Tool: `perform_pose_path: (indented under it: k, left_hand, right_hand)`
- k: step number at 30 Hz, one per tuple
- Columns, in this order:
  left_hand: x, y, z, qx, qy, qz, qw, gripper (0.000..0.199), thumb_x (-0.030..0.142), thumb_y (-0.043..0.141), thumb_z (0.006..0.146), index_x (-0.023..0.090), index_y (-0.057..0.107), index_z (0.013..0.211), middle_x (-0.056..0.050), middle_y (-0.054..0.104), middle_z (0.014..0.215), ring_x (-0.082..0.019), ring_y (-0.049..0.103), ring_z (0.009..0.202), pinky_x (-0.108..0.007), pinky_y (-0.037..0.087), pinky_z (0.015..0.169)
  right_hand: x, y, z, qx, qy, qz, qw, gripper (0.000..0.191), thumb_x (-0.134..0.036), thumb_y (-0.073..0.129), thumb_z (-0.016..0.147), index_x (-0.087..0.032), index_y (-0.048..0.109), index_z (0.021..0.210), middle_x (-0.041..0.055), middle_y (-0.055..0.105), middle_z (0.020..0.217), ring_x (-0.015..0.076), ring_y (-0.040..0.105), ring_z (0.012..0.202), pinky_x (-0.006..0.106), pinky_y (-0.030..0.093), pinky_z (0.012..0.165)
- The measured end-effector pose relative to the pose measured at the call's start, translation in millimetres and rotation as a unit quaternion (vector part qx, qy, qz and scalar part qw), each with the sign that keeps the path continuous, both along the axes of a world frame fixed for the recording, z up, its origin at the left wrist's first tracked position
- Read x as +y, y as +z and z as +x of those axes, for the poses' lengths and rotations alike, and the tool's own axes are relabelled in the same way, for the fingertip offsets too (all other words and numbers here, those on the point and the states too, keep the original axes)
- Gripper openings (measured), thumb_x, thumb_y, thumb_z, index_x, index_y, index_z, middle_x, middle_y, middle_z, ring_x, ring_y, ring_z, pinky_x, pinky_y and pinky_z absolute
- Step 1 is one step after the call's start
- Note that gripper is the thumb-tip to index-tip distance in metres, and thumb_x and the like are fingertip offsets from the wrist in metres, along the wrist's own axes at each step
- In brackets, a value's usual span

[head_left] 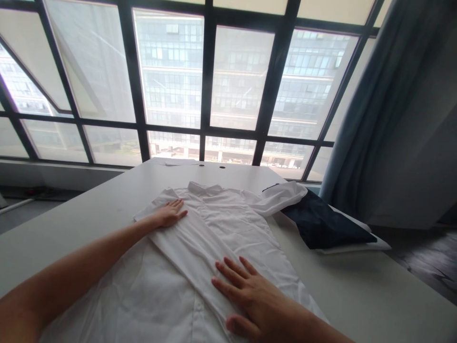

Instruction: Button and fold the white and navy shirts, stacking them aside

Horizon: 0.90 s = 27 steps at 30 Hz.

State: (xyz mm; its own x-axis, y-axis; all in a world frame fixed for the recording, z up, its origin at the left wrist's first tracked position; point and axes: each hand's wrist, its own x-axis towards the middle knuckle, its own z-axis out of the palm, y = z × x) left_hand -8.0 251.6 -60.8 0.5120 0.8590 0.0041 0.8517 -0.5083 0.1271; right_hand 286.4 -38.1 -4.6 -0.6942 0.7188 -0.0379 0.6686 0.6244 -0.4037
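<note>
The white shirt [200, 238] lies flat on the pale surface [374, 290], collar toward the window [207, 81], front side up with the placket running diagonally down toward the near edge. The left hand [170, 213] is stretched far out, arm nearly straight, palm down on the shirt's left shoulder, just beside the collar; its fingers [178, 206] lie pressed together and flat on the cloth. The right hand [255, 300] sits close in, palm down on the lower front, fingers [228, 271] spread and pointing toward the upper left, thumb tucked near the bottom of the frame. So the fabric is under both palms, nothing pinched, nothing lifted. One sleeve [282, 195] trails off to the right and drapes over a dark navy garment [324, 224], which lies on a folded white piece at the surface's right edge. Bare room shows to the left of the shirt and beyond the collar, up to the far edge. A blue-grey curtain [378, 119] hangs at the right.
</note>
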Motion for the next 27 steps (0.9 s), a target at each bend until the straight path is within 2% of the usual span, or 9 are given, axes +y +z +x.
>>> perform_pose_path:
  k: [2, 5, 10, 15, 18, 20, 22, 25, 27]
  left_hand:
    - [33, 1.3, -15, 0.015, 0.048, 0.003, 0.999, 0.078, 0.058, 0.02, 0.096, 0.004, 0.026, 0.152, -0.018, 0.017, 0.16, -0.027, 0.015, 0.149, -0.042, 0.016, 0.118]
    - [65, 1.4, -27, 0.025, 0.1, 0.021, 0.995, 0.085, 0.064, 0.022, 0.092, 0.003, 0.028, 0.152, -0.019, 0.018, 0.159, -0.029, 0.013, 0.149, -0.042, 0.016, 0.118]
    - [76, 9.0, -25, 0.029, 0.15, 0.009, 0.988, 0.083, 0.063, 0.024, 0.093, 0.005, 0.026, 0.153, -0.019, 0.019, 0.16, -0.028, 0.018, 0.148, -0.042, 0.019, 0.117]
    - [41, 19.6, -12, 0.044, 0.199, 0.057, 0.977, 0.077, 0.055, 0.02, 0.097, 0.001, 0.026, 0.152, -0.021, 0.016, 0.16, -0.031, 0.014, 0.148, -0.048, 0.015, 0.117]
    - [4, 16.5, -15, 0.056, 0.133, 0.061, 0.988, 0.078, 0.06, 0.02, 0.096, 0.006, 0.031, 0.152, -0.019, 0.02, 0.159, -0.032, 0.016, 0.148, -0.051, 0.016, 0.116]
    - [-19, 12.5, -26, 0.06, 0.089, 0.032, 0.994, 0.081, 0.066, 0.021, 0.094, 0.011, 0.035, 0.151, -0.018, 0.025, 0.158, -0.033, 0.019, 0.147, -0.052, 0.017, 0.116]
    - [-34, 10.1, -44, 0.063, 0.078, 0.003, 0.995, 0.083, 0.069, 0.022, 0.092, 0.011, 0.034, 0.151, -0.018, 0.025, 0.158, -0.032, 0.02, 0.147, -0.05, 0.018, 0.117]
    - [-42, 9.9, -68, 0.062, 0.075, -0.013, 0.995, 0.083, 0.065, 0.021, 0.093, 0.008, 0.028, 0.153, -0.016, 0.02, 0.159, -0.027, 0.018, 0.148, -0.045, 0.017, 0.118]
    - [-40, 9.6, -77, 0.057, 0.069, -0.006, 0.996, 0.08, 0.062, 0.02, 0.094, 0.008, 0.027, 0.153, -0.015, 0.019, 0.16, -0.025, 0.016, 0.149, -0.042, 0.016, 0.119]
  right_hand:
    - [0, 0.7, 0, -0.001, -0.001, -0.007, 1.0, 0.066, -0.059, 0.042, 0.095, -0.03, 0.031, 0.153, 0.0101, 0.019, 0.16, 0.0312, 0.012, 0.148, 0.057, 0.006, 0.119]
    - [0, 0.2, 1, -0.004, -0.002, -0.011, 1.0, 0.065, -0.06, 0.042, 0.094, -0.031, 0.032, 0.152, 0.0098, 0.019, 0.16, 0.0317, 0.012, 0.148, 0.058, 0.007, 0.118]
    - [-1, 0.8, 0, -0.007, -0.005, -0.011, 1.0, 0.066, -0.061, 0.042, 0.094, -0.032, 0.031, 0.152, 0.0088, 0.02, 0.16, 0.0313, 0.013, 0.148, 0.057, 0.008, 0.119]
    - [-3, 3.8, -3, -0.013, -0.01, -0.013, 1.0, 0.067, -0.061, 0.042, 0.094, -0.031, 0.032, 0.152, 0.0086, 0.02, 0.16, 0.0314, 0.014, 0.148, 0.057, 0.008, 0.118]
    - [-2, 3.6, -3, -0.013, -0.015, -0.009, 1.0, 0.067, -0.06, 0.045, 0.093, -0.03, 0.033, 0.152, 0.0099, 0.022, 0.159, 0.0325, 0.015, 0.147, 0.058, 0.008, 0.118]
    - [-2, 2.6, -4, -0.016, -0.019, -0.005, 1.0, 0.067, -0.058, 0.047, 0.092, -0.03, 0.034, 0.151, 0.0102, 0.022, 0.159, 0.0325, 0.015, 0.147, 0.059, 0.008, 0.118]
    - [-2, 1.6, -5, -0.033, -0.02, -0.009, 0.999, 0.067, -0.058, 0.047, 0.092, -0.029, 0.034, 0.152, 0.0107, 0.021, 0.16, 0.0323, 0.014, 0.148, 0.059, 0.008, 0.118]
    - [0, 1.1, -7, -0.056, -0.012, -0.021, 0.998, 0.069, -0.059, 0.047, 0.092, -0.027, 0.033, 0.152, 0.0118, 0.019, 0.16, 0.0328, 0.013, 0.148, 0.06, 0.009, 0.117]
    - [10, 2.5, -3, -0.036, 0.008, -0.024, 0.999, 0.072, -0.06, 0.054, 0.088, -0.027, 0.039, 0.15, 0.0115, 0.026, 0.158, 0.0329, 0.021, 0.146, 0.057, 0.015, 0.117]
